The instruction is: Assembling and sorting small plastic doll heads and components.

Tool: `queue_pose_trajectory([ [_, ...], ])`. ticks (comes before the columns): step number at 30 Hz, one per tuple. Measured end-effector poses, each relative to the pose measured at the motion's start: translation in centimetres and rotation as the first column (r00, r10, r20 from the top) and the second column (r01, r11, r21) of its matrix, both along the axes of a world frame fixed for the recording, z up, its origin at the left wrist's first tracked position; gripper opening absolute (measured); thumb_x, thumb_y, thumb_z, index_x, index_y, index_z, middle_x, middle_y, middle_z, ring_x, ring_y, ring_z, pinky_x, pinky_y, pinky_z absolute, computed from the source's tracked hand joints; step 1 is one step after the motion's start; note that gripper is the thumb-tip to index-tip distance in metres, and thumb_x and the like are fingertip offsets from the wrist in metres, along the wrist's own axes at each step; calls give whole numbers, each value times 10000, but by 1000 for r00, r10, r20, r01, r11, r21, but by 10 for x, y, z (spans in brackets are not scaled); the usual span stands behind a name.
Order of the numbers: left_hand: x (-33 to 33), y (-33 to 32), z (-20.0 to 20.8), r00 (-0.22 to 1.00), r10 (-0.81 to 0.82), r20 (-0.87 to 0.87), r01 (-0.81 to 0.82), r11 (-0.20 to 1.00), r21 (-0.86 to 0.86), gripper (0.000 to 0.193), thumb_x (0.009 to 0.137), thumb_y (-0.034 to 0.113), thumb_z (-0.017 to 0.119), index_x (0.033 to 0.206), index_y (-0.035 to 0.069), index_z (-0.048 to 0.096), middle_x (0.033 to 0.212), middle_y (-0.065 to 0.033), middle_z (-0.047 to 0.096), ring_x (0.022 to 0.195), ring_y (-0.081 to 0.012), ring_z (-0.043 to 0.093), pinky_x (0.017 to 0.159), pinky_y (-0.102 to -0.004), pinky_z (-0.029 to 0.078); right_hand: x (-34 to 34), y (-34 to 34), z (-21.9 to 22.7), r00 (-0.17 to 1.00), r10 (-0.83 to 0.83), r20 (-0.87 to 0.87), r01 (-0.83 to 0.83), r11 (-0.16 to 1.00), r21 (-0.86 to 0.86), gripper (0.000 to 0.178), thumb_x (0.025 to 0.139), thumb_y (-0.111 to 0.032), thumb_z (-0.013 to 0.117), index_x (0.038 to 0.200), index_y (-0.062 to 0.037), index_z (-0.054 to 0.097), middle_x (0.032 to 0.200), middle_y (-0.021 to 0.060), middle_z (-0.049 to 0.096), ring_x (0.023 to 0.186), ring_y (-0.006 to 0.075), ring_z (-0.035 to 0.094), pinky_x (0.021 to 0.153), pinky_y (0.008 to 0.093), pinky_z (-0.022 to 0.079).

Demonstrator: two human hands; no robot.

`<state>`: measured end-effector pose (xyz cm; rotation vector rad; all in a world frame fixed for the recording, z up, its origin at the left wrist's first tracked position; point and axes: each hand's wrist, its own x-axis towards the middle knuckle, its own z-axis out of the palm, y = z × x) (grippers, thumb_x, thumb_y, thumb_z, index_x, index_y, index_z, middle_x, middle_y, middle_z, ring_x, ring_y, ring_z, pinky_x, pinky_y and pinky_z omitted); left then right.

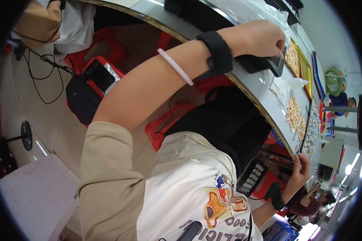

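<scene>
The left hand (261, 38) is bent over the black box (255, 65) on the desk (279, 114), its fingers curled in at the box's right end; whether they pinch anything I cannot tell. The box looks stiff, smooth and fairly light, so its thin end edge seems the natural place to take hold. Just right of the box, the white bottle (297, 83) looks like soft plastic, likely easy to squeeze around the middle. Below and right of the box, the pile of small beige pieces (293, 112) looks light and hard, probably quick to scatter, each best pinched singly by its sides. Farther below the box, well apart from it, the right hand (301, 170) has thumb and fingertips drawn together at the desk's edge; I cannot tell whether they grip something tiny.
</scene>
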<state>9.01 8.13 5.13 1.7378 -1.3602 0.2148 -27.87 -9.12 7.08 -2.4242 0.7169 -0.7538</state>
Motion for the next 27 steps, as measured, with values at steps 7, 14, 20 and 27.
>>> queue_pose_trajectory([
  [7, -6, -7, -14, 998, -19, -67, 8, 985, -172, 185, 751, 179, 685, 799, 4, 646, 800, -155, 654, 771, -313, 634, 705, -380, 495, 4, 15, 1, 999, 52, 10, -52, 998, -42, 62, 869, -8, 598, 921, 25, 604, 879, 29, 584, 805, 90, 533, 734, 215, 427],
  [14, -12, -5, -6, 998, -3, -64, -12, 971, -238, 137, 764, 144, 663, 783, 10, 645, 785, -162, 646, 788, -313, 632, 739, -377, 492, -3, 18, 6, 999, 9, -51, -14, 997, -82, 76, 893, -50, 588, 921, 17, 609, 845, 10, 586, 771, 74, 523, 697, 197, 421],
  [20, -8, -7, -8, 998, -5, -66, -11, 972, -235, 149, 766, 151, 663, 791, 5, 649, 790, -156, 657, 777, -307, 640, 735, -374, 496, 13, 38, 1, 997, 43, -63, -48, 996, -74, 38, 870, -3, 592, 894, 24, 603, 821, 11, 565, 717, 54, 490, 628, 183, 380],
  [27, -6, -8, -10, 997, -4, -73, -11, 979, -206, 173, 774, 184, 677, 816, 17, 662, 809, -154, 667, 772, -293, 645, 735, -361, 498, 7, 33, -4, 995, 43, -91, -49, 996, -73, 40, 861, 3, 595, 891, 30, 602, 828, 23, 582, 755, 80, 526, 691, 200, 416],
])
